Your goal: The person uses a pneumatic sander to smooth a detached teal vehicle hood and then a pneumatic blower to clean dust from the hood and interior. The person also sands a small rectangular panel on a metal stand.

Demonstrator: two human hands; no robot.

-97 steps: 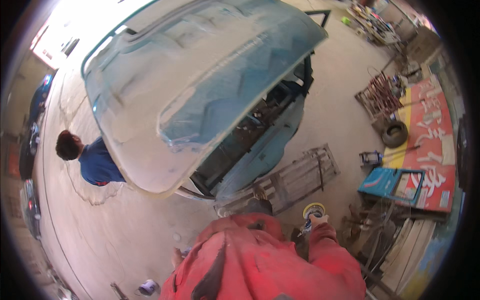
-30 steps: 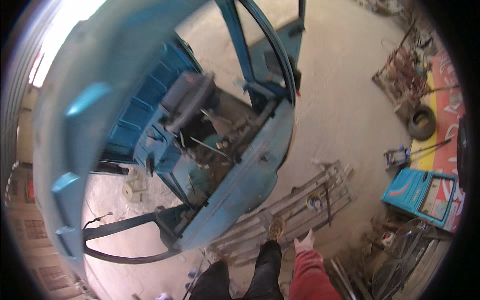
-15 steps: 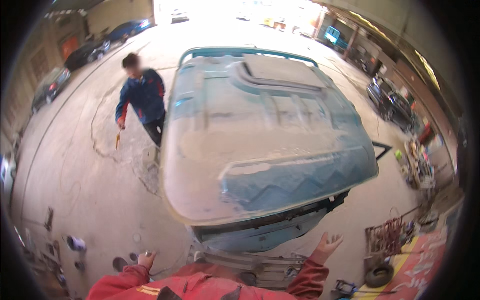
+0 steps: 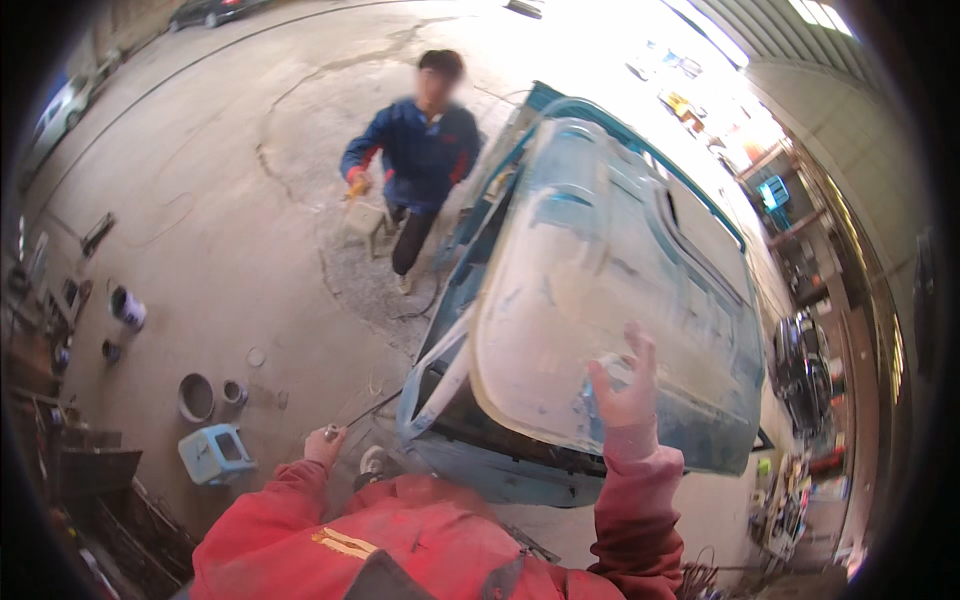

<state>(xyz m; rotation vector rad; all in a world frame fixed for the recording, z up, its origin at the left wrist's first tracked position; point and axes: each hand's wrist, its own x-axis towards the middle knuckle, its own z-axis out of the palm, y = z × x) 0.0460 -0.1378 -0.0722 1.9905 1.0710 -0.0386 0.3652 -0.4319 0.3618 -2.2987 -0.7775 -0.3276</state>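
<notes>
Cab roof (image 4: 590, 280), rounded, chalky-matte, right fingers (image 4: 638, 345) spread, contact unclear

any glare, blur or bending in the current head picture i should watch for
Head view: the bright opening at the top is washed out to white; the right hand, seen against the cab roof, looks soft; the co-worker's head is blurred; the ceiling bends along the right rim.

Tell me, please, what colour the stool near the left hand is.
The stool is light blue, clearest in the head view.
</notes>
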